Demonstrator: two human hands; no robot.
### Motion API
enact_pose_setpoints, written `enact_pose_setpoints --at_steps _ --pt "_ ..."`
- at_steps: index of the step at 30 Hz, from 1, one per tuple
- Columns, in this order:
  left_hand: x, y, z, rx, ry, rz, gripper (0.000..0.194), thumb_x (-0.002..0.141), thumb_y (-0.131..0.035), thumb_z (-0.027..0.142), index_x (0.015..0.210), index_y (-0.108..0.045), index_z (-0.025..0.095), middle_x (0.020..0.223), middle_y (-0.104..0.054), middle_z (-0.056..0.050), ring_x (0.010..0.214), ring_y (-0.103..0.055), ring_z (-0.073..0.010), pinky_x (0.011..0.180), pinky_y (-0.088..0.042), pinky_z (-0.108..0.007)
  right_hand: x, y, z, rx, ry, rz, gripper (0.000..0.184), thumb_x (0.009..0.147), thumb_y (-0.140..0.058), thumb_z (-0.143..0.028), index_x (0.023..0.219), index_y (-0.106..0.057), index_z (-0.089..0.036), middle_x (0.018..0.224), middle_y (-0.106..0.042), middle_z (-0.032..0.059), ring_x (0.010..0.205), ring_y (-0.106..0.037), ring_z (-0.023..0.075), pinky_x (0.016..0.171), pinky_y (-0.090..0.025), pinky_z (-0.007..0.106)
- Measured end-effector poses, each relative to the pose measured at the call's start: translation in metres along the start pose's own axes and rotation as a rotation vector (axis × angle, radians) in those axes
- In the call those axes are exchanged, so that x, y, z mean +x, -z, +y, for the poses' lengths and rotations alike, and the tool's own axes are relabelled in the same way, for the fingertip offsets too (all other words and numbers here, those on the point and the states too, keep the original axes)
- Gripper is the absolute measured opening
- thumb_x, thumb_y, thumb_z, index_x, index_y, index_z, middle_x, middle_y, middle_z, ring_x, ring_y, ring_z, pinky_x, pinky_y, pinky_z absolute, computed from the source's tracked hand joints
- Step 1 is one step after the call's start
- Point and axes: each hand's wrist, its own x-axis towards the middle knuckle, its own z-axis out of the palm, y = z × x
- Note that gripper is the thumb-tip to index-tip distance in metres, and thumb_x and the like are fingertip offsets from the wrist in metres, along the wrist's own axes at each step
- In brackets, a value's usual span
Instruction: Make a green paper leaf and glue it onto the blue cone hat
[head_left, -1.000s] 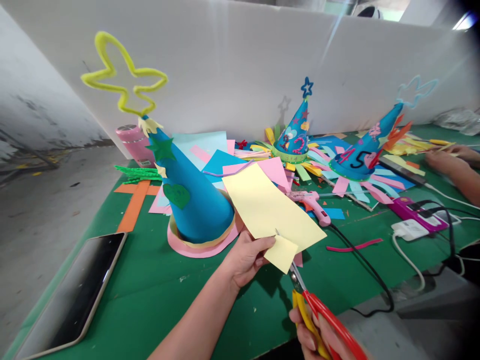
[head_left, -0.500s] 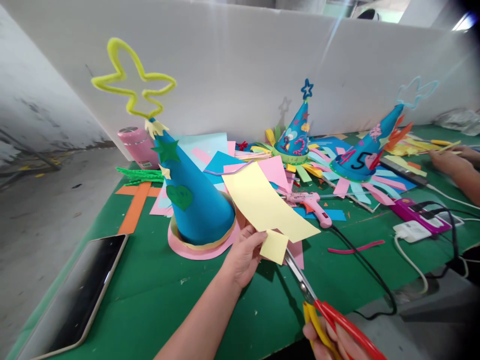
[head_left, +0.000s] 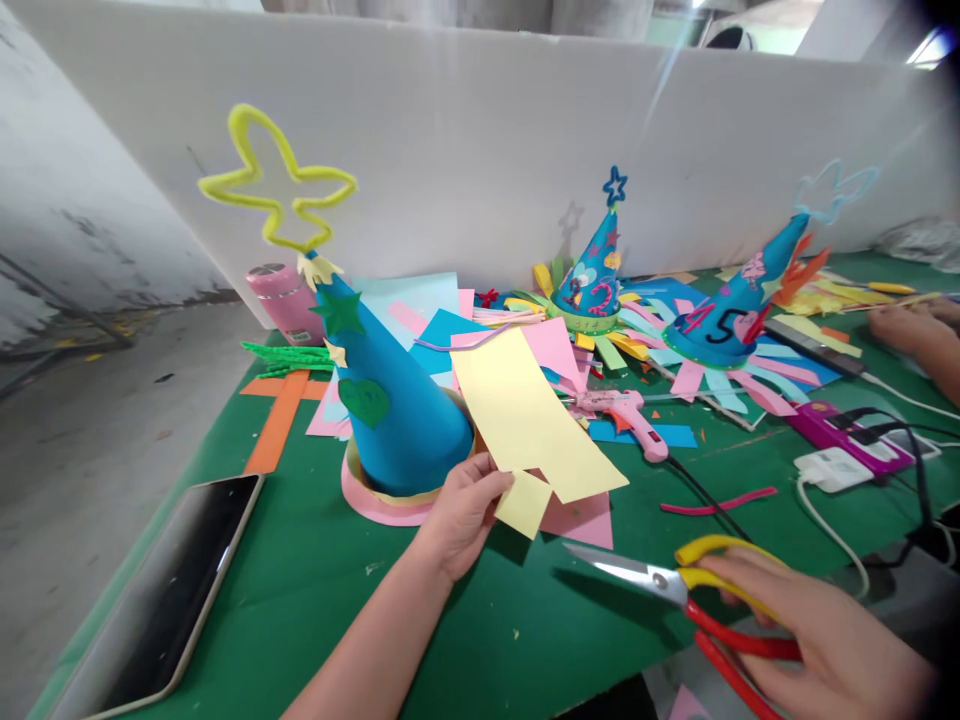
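Observation:
My left hand (head_left: 461, 515) pinches a pale yellow paper sheet (head_left: 525, 415) at its lower corner, where a small cut flap (head_left: 523, 503) hangs down. It holds the sheet just in front of a blue cone hat (head_left: 390, 400) with a pink brim and a yellow pipe-cleaner star (head_left: 277, 185) on top. My right hand (head_left: 810, 625) rests on red and yellow scissors (head_left: 675, 580) that lie low over the green table (head_left: 300, 590), blades closed and pointing left, apart from the paper.
A tablet (head_left: 161, 590) lies at the table's left front edge. Two more decorated cone hats (head_left: 592, 275) (head_left: 731, 305), a pink glue gun (head_left: 626, 412), a pink cup (head_left: 281, 300), paper scraps and a power strip with cables (head_left: 847, 445) crowd the back and right. Another person's hand (head_left: 911, 330) is at the far right.
The scissors have come out of the cut and swung down to the right, near the table. My left hand has drawn the yellow sheet slightly left and down.

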Motion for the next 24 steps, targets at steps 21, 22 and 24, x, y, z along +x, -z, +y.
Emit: enact_pose_setpoints --at_steps 21,22,24 --pt "-0.004 0.018 -0.011 -0.047 -0.073 -0.102 0.025 0.059 -0.073 0.021 0.061 -0.049 0.015 0.058 -0.054 0.002 0.053 -0.048 -0.0087 0.055 -0.036 -0.022 0.143 -0.025 -0.044 0.192 -0.173 0.032 0.060 0.082 -0.045 -0.048 0.131 -0.036 -0.015 0.064 -0.061 0.0016 0.061 -0.058 0.0215 0.053 -0.042 0.030" --pt "-0.004 0.018 -0.011 -0.046 -0.079 -0.100 0.025 0.059 -0.073 0.021 0.061 -0.048 0.016 0.058 -0.054 0.002 0.053 -0.048 -0.0086 0.055 -0.035 -0.022 0.148 -0.029 -0.043 0.312 -0.206 0.040 0.059 0.080 -0.049 -0.046 0.128 -0.038 -0.014 0.062 -0.059 0.0008 0.059 -0.058 0.0206 0.050 -0.041 0.029" --pt "-0.005 0.019 -0.011 -0.033 -0.087 -0.097 0.025 0.059 -0.073 0.022 0.061 -0.048 0.015 0.059 -0.053 0.001 0.054 -0.046 -0.0087 0.055 -0.034 -0.022 0.153 -0.034 -0.042 0.645 -0.315 0.022 0.052 0.075 -0.058 -0.039 0.120 -0.046 -0.015 0.068 -0.061 0.0015 0.062 -0.059 0.0185 0.051 -0.043 0.026"
